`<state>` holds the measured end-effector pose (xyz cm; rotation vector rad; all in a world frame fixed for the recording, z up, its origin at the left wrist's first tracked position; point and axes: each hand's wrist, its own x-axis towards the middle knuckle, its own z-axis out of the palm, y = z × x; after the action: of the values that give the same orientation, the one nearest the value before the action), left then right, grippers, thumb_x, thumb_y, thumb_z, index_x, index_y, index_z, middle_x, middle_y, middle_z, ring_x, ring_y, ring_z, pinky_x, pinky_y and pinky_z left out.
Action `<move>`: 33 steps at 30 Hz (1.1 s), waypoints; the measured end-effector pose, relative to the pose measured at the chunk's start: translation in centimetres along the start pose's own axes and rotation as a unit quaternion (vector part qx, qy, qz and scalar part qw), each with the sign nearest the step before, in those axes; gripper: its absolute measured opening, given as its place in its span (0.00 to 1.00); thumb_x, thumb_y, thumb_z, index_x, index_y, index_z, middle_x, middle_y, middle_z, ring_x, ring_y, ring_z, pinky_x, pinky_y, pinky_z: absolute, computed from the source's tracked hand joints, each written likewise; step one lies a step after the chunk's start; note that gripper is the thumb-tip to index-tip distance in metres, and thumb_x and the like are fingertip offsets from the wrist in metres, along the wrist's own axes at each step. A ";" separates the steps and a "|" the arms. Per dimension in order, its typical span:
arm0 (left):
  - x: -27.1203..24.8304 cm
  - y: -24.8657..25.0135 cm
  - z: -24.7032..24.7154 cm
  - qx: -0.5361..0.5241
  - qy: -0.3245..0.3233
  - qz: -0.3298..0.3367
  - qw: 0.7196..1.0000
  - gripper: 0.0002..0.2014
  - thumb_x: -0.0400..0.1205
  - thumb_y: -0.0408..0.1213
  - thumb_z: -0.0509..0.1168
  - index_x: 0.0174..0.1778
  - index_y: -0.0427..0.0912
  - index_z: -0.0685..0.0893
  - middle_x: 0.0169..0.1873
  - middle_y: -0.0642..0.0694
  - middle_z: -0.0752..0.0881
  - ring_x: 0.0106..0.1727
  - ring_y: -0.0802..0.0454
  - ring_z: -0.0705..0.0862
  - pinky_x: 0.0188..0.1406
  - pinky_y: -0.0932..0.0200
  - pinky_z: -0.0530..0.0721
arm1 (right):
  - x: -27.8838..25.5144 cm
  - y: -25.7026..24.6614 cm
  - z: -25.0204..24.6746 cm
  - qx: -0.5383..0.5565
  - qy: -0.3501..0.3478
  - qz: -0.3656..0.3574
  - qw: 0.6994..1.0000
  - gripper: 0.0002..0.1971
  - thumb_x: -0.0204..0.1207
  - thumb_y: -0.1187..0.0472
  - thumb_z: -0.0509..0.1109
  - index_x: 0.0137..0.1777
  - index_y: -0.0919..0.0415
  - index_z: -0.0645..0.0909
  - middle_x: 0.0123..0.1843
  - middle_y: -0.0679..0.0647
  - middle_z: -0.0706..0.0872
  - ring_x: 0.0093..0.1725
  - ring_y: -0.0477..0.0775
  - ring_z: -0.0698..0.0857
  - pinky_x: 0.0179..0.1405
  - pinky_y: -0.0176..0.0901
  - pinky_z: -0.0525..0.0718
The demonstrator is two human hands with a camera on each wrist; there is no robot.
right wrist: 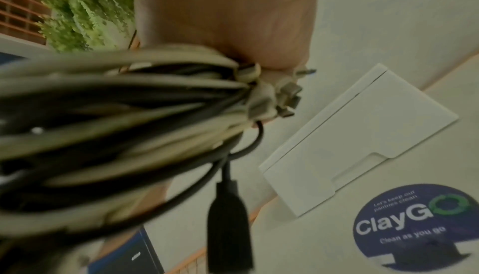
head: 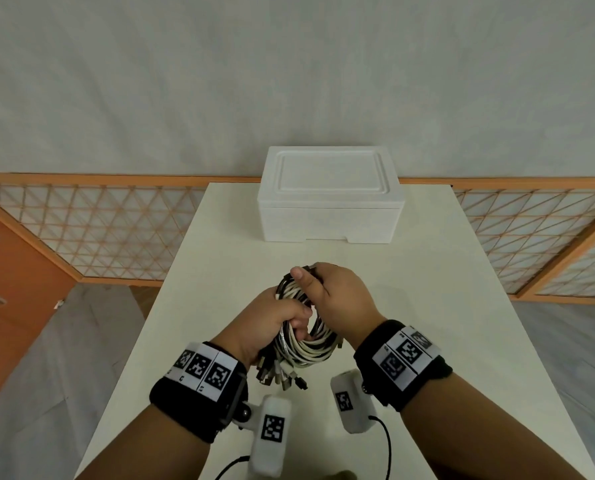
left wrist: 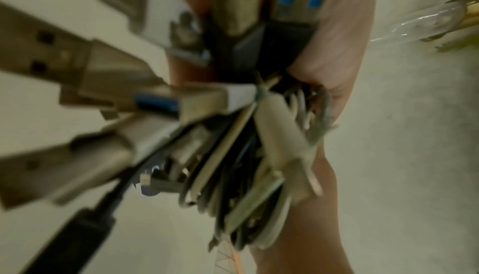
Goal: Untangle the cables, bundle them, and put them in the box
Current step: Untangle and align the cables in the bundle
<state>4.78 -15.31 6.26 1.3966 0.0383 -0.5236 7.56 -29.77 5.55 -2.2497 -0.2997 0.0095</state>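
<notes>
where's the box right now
In the head view the white foam box sits lid-on at the far middle of the table, beyond both hands and the cable bundle; nothing touches it.

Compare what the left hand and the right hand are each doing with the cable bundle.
The left hand grips the cable bundle at its near side, just above the loose plugs; the right hand pinches its far, top end. The left hand sits lower and nearer the body than the right hand. Both hold the same coil above the table.

Office pantry, ClayGo sticker (right wrist: 412, 227), lattice partition (head: 92, 230)
</notes>
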 end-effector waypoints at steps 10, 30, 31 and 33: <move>-1.1 0.4 -0.1 0.133 0.015 0.020 0.991 0.09 0.68 0.32 0.66 0.23 0.47 0.78 0.21 0.46 0.75 0.25 0.47 0.78 0.40 0.48 0.83 | 0.5 0.8 -0.7 0.104 -0.076 0.030 0.991 0.39 0.70 0.24 0.51 0.41 0.64 0.78 0.35 0.55 0.82 0.36 0.47 0.79 0.41 0.45 0.74; -2.2 1.3 0.1 0.084 -0.018 0.052 0.995 0.07 0.68 0.28 0.67 0.30 0.46 0.86 0.18 0.46 0.76 0.20 0.49 0.76 0.45 0.44 0.77 | -1.6 0.1 -3.0 0.355 0.041 0.040 0.933 0.05 0.73 0.72 0.74 0.38 0.66 0.81 0.28 0.56 0.83 0.21 0.45 0.77 0.19 0.33 0.73; -2.2 1.3 0.1 0.083 -0.011 0.056 0.995 0.06 0.68 0.28 0.67 0.31 0.44 0.85 0.18 0.46 0.76 0.20 0.49 0.76 0.45 0.44 0.77 | -1.7 -0.1 -2.8 0.365 0.046 0.040 0.929 0.06 0.73 0.72 0.73 0.37 0.66 0.80 0.27 0.56 0.82 0.20 0.45 0.75 0.18 0.32 0.72; -2.3 1.4 0.2 0.086 0.011 0.074 0.994 0.03 0.68 0.28 0.67 0.34 0.39 0.82 0.18 0.47 0.75 0.20 0.49 0.76 0.45 0.43 0.78 | -1.8 -0.2 -2.4 0.381 0.069 0.043 0.921 0.09 0.73 0.73 0.73 0.33 0.66 0.79 0.26 0.57 0.81 0.19 0.45 0.74 0.20 0.34 0.71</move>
<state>3.20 -14.59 8.29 1.5600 -0.0931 -0.3955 6.03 -31.90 7.10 -1.4737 -0.0900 0.0123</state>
